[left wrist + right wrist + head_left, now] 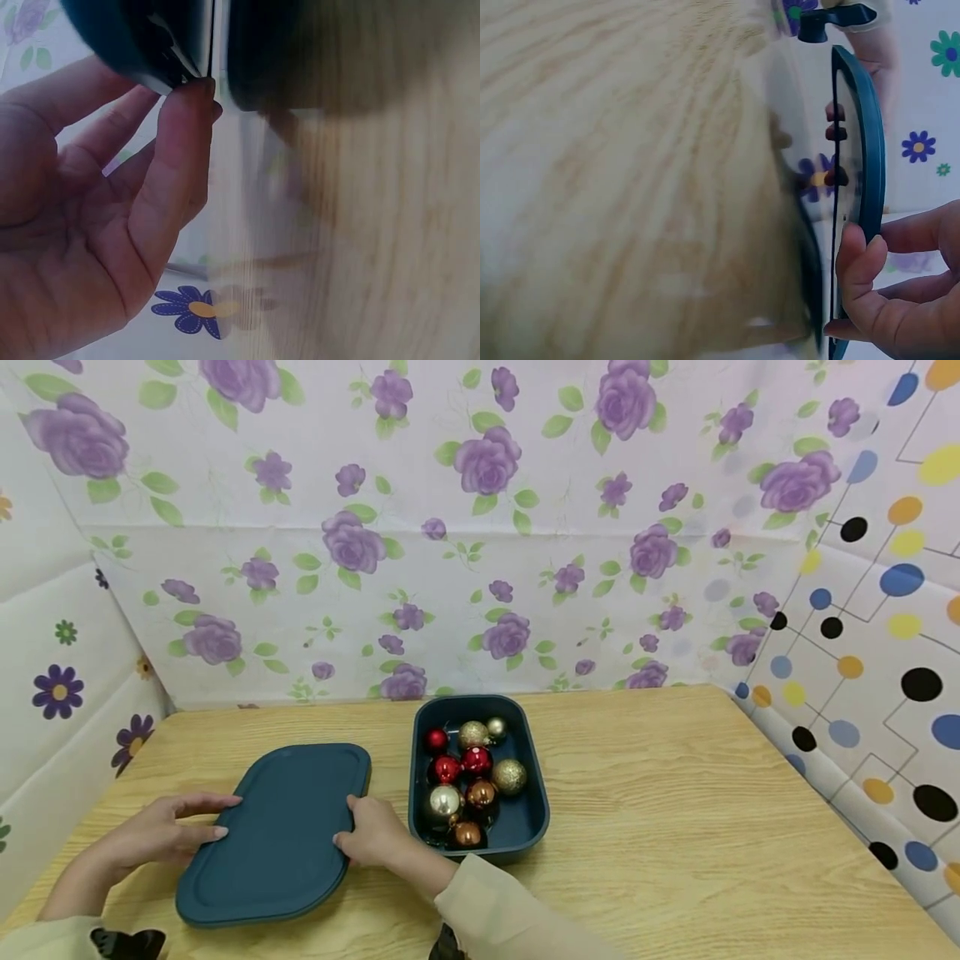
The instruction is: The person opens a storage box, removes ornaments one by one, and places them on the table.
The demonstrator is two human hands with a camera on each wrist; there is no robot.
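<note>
A dark teal rounded rectangular lid (277, 835) hangs level, a little above the left part of the table. My left hand (153, 831) grips its left edge. In the left wrist view, thumb and fingers of that hand (112, 202) pinch the lid's rim (127, 37). On the opposite edge, my right hand (375, 832) pinches the lid. The right wrist view has the lid (870, 142) edge-on, with a gap between it and the tabletop. Just right of my right hand stands an uncovered dark teal box (542, 814) holding several shiny bauble ornaments (476, 761).
Red, gold, silvery and copper baubles (445, 801) lie loose inside the box. The light wood table (675, 827) stretches to the right. A purple-flowered sheet (487, 568) covers the wall behind, with a dotted sheet (862, 693) along the right side.
</note>
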